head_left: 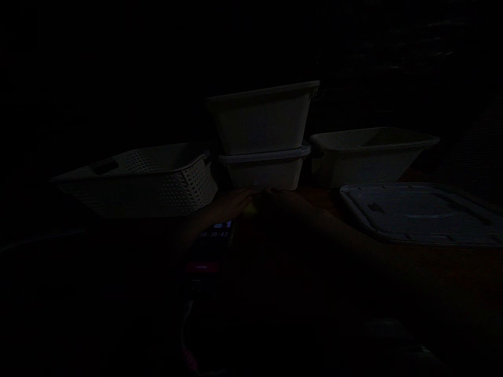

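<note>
The scene is very dark. My left hand (238, 200) reaches forward to the front of two stacked light plastic bins, beside a small yellowish thing (250, 209) whose kind I cannot make out. Close on its right is my right hand (281, 197), also just before the lower bin (267, 173). Both hands' fingers are lost in shadow, so whether they grip the yellowish thing does not show. The upper bin (263, 123) rests on the lower one, which has a rim or lid around its top. Under my left forearm lies a phone (214, 243) with a lit timer.
A perforated plastic basket (133, 193) stands left of the stack. To the right is another open bin (361, 165), with a flat plastic lid (420, 214) lying in front of it on the reddish-brown table (320, 196). A cable (184, 324) runs from the phone toward me.
</note>
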Demonstrator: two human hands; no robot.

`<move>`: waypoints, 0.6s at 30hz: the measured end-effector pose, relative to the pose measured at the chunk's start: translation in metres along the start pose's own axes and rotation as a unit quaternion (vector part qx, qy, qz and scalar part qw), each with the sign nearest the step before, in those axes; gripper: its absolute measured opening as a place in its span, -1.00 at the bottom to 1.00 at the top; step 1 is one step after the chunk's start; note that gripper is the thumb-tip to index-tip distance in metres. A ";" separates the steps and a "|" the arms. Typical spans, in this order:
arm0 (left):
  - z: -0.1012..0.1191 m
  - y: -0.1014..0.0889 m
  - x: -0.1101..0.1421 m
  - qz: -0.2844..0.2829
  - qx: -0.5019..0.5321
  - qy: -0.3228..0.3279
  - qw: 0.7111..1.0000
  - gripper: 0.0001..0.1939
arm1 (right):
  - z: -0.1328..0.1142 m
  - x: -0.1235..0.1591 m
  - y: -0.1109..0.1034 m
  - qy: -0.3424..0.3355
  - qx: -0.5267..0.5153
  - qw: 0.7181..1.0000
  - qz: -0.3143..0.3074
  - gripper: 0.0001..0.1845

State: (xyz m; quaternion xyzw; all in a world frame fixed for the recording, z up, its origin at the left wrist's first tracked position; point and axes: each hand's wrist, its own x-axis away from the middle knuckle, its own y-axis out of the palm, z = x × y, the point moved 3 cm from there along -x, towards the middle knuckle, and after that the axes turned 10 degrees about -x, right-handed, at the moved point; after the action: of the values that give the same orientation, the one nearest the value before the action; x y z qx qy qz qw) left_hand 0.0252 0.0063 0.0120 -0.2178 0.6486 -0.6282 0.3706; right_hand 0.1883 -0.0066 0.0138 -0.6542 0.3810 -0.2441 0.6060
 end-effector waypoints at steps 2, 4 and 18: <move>0.001 -0.001 0.000 -0.001 0.004 0.009 1.000 -0.58 | 0.001 -0.001 0.001 0.002 -0.009 1.000 -0.007 -0.58; 0.001 -0.001 0.000 0.004 0.008 0.017 1.000 -0.58 | 0.002 -0.002 0.002 0.003 -0.024 1.000 -0.006 -0.57; 0.002 -0.001 0.000 0.000 0.001 0.006 1.000 -0.59 | 0.000 0.001 -0.001 0.009 -0.031 0.999 0.002 -0.58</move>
State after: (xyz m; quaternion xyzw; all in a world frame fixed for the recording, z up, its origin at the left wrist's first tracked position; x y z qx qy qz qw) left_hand 0.0264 0.0048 0.0134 -0.2133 0.6502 -0.6301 0.3671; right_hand 0.1892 -0.0068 0.0143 -0.6693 0.3953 -0.2372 0.5827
